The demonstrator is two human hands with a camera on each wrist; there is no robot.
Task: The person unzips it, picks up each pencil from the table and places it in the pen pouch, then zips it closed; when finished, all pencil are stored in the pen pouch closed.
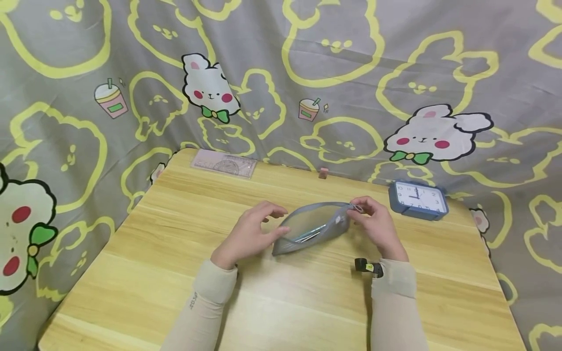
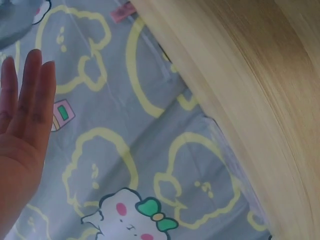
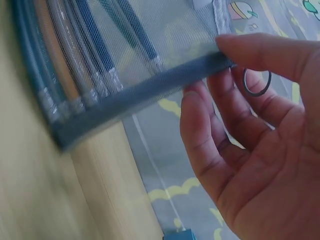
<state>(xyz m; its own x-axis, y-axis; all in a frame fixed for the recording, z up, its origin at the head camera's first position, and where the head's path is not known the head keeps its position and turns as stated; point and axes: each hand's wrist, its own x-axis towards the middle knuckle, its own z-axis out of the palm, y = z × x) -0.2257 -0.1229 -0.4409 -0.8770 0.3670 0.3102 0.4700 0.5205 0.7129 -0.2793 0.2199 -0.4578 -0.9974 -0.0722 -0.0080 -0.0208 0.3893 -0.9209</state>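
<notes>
A blue-grey mesh pouch (image 1: 335, 233) is held over the table, its long mouth gaping. Several slim pens or pencils (image 1: 310, 234) lie inside; through the mesh in the right wrist view they (image 3: 90, 45) stand side by side. My right hand (image 1: 378, 225) pinches the pouch's right end between thumb and fingers, beside a small ring loop (image 3: 257, 82). At the left end, my left hand (image 1: 251, 233) has its thumb right at the pouch's edge. In the left wrist view that hand's fingers (image 2: 30, 95) are extended and loose, near a blurred bit of the pouch (image 2: 15, 25).
A blue clock (image 1: 418, 200) stands at the back right of the wooden table (image 1: 285, 307). A pinkish printed sheet (image 1: 224, 164) lies at the back left, and a small pink clip (image 1: 323, 173) sits on the rear edge. A patterned curtain (image 1: 272, 44) hangs behind the table.
</notes>
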